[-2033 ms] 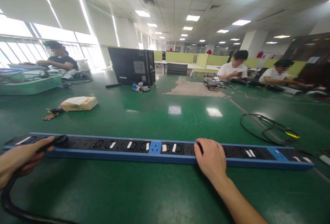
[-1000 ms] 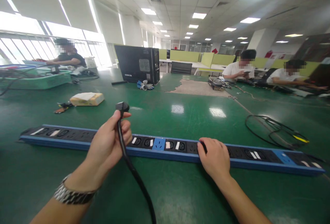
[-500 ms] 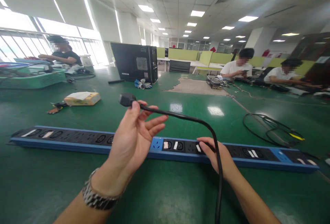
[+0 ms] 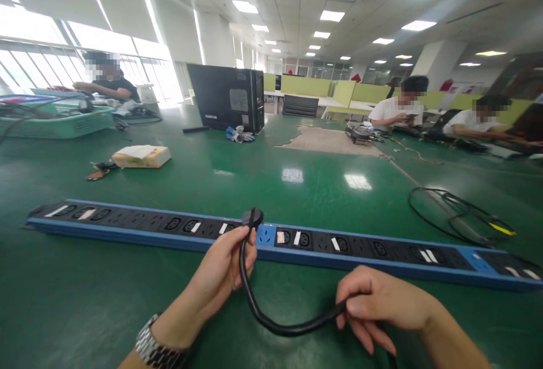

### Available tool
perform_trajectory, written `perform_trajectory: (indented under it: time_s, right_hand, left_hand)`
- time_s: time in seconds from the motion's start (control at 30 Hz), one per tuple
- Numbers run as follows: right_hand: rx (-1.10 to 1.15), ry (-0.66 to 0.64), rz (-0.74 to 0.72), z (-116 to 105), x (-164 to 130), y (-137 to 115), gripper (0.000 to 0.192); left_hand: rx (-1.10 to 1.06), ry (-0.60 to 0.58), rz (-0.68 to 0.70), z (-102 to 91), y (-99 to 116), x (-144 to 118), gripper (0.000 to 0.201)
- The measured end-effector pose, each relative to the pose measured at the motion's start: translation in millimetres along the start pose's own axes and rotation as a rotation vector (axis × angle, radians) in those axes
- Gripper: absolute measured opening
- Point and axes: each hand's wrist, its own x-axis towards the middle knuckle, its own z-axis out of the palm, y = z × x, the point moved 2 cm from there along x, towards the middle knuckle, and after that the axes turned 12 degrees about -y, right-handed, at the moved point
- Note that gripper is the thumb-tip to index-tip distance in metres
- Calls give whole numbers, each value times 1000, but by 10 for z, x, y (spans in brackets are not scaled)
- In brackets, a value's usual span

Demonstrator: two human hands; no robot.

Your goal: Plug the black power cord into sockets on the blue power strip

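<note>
A black power cord [image 4: 271, 326] hangs in a U-shaped loop between my two hands. My left hand [image 4: 227, 258], with a metal watch [image 4: 159, 346] on its wrist, is closed on the cord just below its black plug [image 4: 253, 218]. The plug stands up in front of the blue and black power strip [image 4: 339, 267]; whether it touches the strip I cannot tell. My right hand [image 4: 377, 304] pinches the cord farther along, nearer to me than the strip. Rows of sockets, some with white labels, run along the strip, which lies across the green table.
A black computer case [image 4: 224, 97] and gloves [image 4: 240, 134] stand farther back. To the left are a tissue pack [image 4: 142, 157] and a green basket [image 4: 63, 123] of cables. A coiled black cable [image 4: 458, 213] lies at right. Several people sit around the table.
My left hand has lowered the plug to the right, near the power strip. My right hand has come off the strip and moved toward me, now pinching the cord, which sags in a loop.
</note>
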Motion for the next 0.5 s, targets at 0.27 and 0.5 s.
perform_trajectory:
  time_s: [0.27, 0.5]
  right_hand:
    - [-450, 271, 340, 38, -188, -75, 55]
    - [-476, 186, 300, 105, 117, 24, 49]
  left_hand:
    - [277, 118, -170, 126, -180, -25, 47]
    - [277, 138, -186, -4, -174, 63, 48]
